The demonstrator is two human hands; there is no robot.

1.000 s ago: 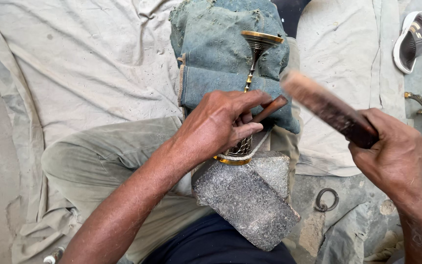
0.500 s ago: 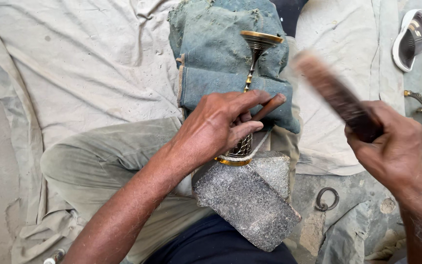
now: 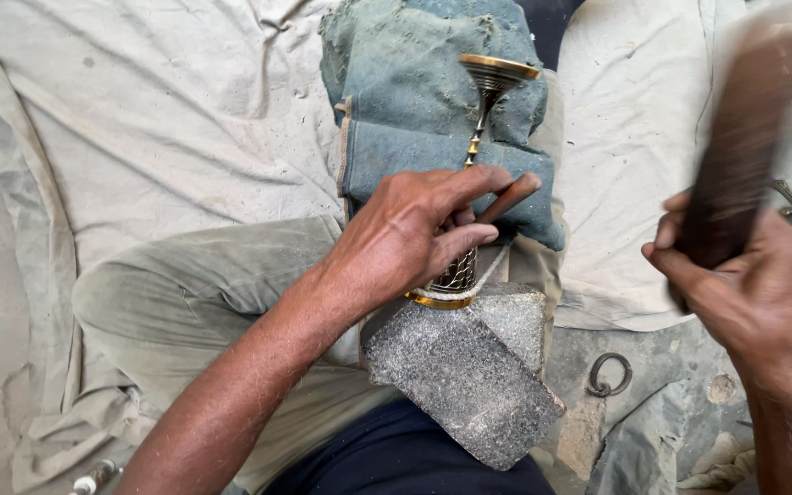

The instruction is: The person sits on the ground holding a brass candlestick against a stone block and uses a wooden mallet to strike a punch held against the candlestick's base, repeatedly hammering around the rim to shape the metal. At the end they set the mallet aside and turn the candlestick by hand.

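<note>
Left hand (image 3: 414, 234) pins a slim punch (image 3: 509, 196) against the brass stemmed piece (image 3: 483, 110), which lies across a grey stone block (image 3: 469, 367) and folded denim (image 3: 414, 101). Right hand (image 3: 735, 284), fist clenched, has swung its dark wooden mallet (image 3: 735, 156) higher than a moment ago, motion-blurred, mid-stroke.

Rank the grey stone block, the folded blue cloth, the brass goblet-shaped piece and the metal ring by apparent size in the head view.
1. Folded blue cloth, largest.
2. Grey stone block; it lies nearer the camera, so its place against the cloth is unsure.
3. Brass goblet-shaped piece, partly hidden by the left hand.
4. Metal ring, smallest.
</note>
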